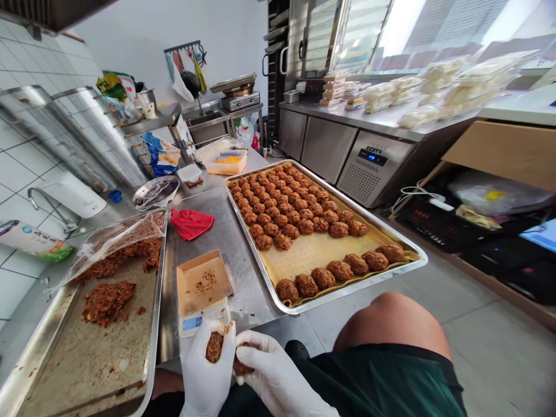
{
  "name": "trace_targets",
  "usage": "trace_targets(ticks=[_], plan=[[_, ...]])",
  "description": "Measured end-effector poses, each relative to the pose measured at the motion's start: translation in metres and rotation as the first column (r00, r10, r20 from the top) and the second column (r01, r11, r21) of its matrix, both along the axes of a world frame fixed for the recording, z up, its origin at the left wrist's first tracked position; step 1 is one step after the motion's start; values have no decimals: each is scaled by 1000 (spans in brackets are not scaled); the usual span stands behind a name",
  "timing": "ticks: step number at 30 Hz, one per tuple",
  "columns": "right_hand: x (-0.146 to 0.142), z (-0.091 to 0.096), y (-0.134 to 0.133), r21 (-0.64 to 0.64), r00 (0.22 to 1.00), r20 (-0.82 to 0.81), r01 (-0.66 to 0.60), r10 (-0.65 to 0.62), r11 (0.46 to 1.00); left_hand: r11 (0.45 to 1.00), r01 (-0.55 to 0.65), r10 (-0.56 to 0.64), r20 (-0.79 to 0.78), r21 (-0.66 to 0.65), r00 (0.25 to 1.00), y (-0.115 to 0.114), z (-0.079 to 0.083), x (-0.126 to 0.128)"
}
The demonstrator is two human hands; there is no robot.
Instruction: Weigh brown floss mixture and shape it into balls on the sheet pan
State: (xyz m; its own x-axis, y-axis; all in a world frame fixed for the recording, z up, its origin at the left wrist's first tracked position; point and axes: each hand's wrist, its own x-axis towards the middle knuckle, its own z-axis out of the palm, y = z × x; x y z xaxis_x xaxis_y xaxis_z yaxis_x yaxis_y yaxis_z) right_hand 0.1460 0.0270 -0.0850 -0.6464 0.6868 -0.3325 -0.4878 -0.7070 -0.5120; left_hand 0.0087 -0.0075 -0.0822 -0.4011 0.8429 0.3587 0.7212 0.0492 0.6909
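Held low, near the edge of a steel table (252,284): two portions of brown mixture, one in each white-gloved hand. Closed around a brown ball (214,347) in the left hand (204,368), with thumb and fingers curled snugly against its sides and its upper face showing between them. Closed also in the right hand (278,370), with the thumb bent over a second lump (242,364), mostly hidden by the glove. Very near each other at the fingertips; cannot tell whether touching. Just beyond the left hand: a white scale (186,326) with a lit blue display, bearing a crumb-specked cardboard tray (191,294). To the left, on a large metal tray (99,365): a loose mound (106,302) of brown mixture, near a bigger mass (150,252) partly under clear plastic (98,238). To the right, on a mat-lined baking tray (351,286): many shaped balls (289,200) packed in rows at the far end, plus one row of seven (340,270) along the near edge, with bare yellowish mat (313,249) between.
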Motion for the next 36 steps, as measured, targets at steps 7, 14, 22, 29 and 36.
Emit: trace_targets(ticks=[7, 14, 22, 29, 36], plan=[[8, -7, 8, -92, 996, 19, 93, -92, 991, 995, 7, -24, -165, -101, 986, 52, 32, -41], [6, -19, 5, -224, 996, -10, 86, -91, 971, 981, 98, -113, -85, -167, 990, 74, 29, -90], [12, -27, 10, -141, 991, -53, 118, -127, 983, 998, -25, 13, -212, -52, 977, 6, 31, -32], [8, -37, 11, -87, 977, -174, 107, -121, 990, 965, 218, -255, -313, -148, 915, -14, -27, 27], [6, -29, 11, 84, 999, 24, -27, 25, 996, 942, 297, -316, -119, -155, 941, -10, -8, 9]])
